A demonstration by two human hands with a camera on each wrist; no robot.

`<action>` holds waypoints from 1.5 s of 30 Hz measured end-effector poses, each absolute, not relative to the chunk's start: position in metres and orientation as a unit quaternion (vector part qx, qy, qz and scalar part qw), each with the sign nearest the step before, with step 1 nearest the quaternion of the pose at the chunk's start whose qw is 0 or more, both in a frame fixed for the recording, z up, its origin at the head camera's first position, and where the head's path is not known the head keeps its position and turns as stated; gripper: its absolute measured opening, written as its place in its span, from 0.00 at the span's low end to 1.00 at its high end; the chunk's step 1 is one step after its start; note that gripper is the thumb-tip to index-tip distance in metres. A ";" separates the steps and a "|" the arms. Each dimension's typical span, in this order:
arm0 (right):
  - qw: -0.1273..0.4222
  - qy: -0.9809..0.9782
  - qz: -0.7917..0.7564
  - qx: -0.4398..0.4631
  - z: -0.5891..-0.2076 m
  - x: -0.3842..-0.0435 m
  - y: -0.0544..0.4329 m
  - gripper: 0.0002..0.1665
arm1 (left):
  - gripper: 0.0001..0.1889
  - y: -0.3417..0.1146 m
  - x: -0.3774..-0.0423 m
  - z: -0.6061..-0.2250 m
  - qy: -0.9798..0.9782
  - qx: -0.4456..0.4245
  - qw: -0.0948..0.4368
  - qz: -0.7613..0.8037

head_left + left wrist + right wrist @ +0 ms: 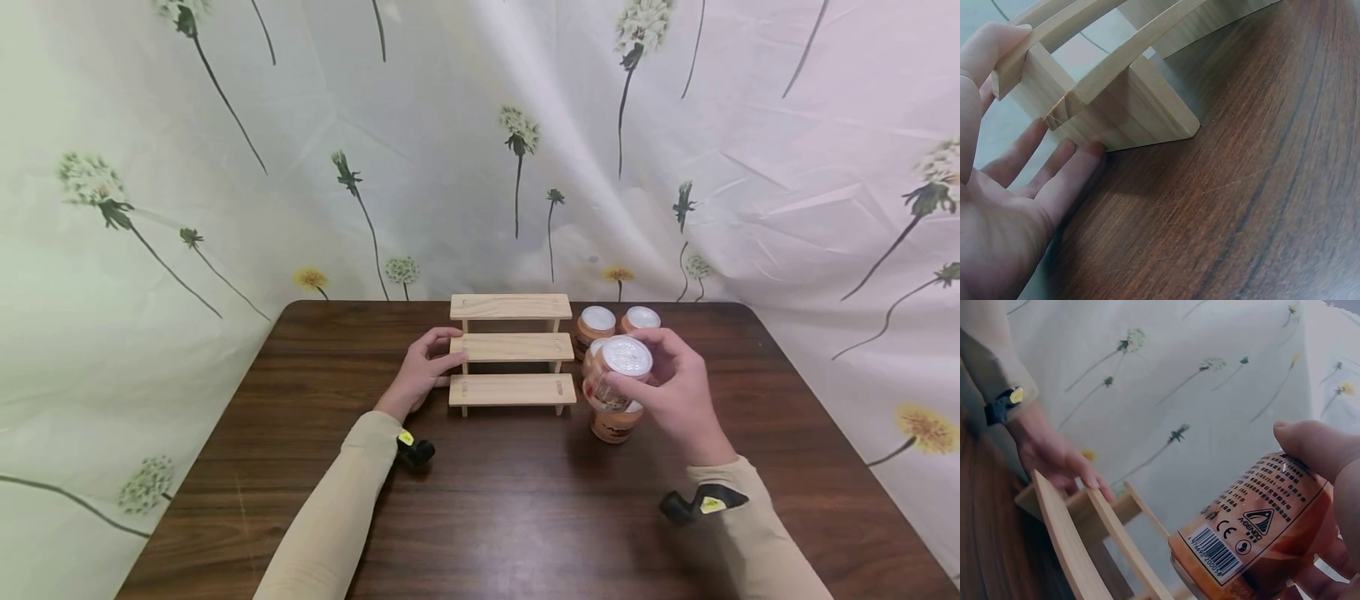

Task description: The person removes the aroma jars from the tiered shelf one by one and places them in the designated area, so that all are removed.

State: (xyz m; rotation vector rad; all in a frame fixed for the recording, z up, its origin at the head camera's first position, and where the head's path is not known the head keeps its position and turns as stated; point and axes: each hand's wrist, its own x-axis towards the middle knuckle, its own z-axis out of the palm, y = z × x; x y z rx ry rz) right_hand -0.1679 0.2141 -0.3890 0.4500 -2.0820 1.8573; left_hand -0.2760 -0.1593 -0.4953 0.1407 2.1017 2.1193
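A three-tier wooden step stand (512,389) stands on the table. My left hand (416,372) holds its left end, the thumb and fingers about the end of the middle board. In the left wrist view, some fingertips of the left hand (1016,206) touch the stand's side panel (1147,109). To the right of the stand, my right hand (678,392) grips a small orange-labelled jar (611,392) with a silvery-white top, raised above the table. The right wrist view shows a barcode and printed text on this jar (1247,525); the thumb lies along its side.
Two more jars, a left one (597,323) and a right one (642,318), stand behind the held jar. Another jar (615,427) stands in front, partly covered. A dandelion-print cloth (450,167) hangs behind the brown table (480,517).
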 end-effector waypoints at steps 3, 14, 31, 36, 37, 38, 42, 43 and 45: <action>0.167 -0.712 0.667 0.144 -0.387 -0.166 0.225 0.31 | 0.24 -0.159 -0.276 -0.495 0.702 0.048 0.076 0.707; 0.210 -0.741 0.631 0.091 -0.388 -0.161 0.260 0.30 | 0.23 -0.159 -0.275 -0.495 0.706 0.045 0.072 0.704; 0.220 -0.800 0.555 0.049 -0.405 -0.161 0.293 0.32 | 0.23 -0.159 -0.275 -0.494 0.709 0.048 0.070 0.700; 0.205 -0.816 0.538 0.044 -0.414 -0.160 0.298 0.32 | 0.23 -0.159 -0.275 -0.494 0.707 0.046 0.071 0.702; 0.200 -0.818 0.537 0.046 -0.417 -0.161 0.298 0.32 | 0.23 -0.159 -0.275 -0.494 0.706 0.045 0.071 0.703; 0.195 -0.819 0.538 0.049 -0.419 -0.161 0.299 0.32 | 0.23 -0.159 -0.275 -0.494 0.706 0.044 0.071 0.703; 0.177 -0.827 0.531 0.052 -0.428 -0.162 0.301 0.33 | 0.23 -0.159 -0.275 -0.494 0.707 0.043 0.073 0.702; 0.174 -0.830 0.527 0.051 -0.429 -0.162 0.301 0.33 | 0.23 -0.159 -0.275 -0.494 0.707 0.043 0.073 0.702; 0.167 -0.835 0.521 0.048 -0.433 -0.163 0.301 0.33 | 0.24 -0.159 -0.275 -0.494 0.707 0.044 0.074 0.702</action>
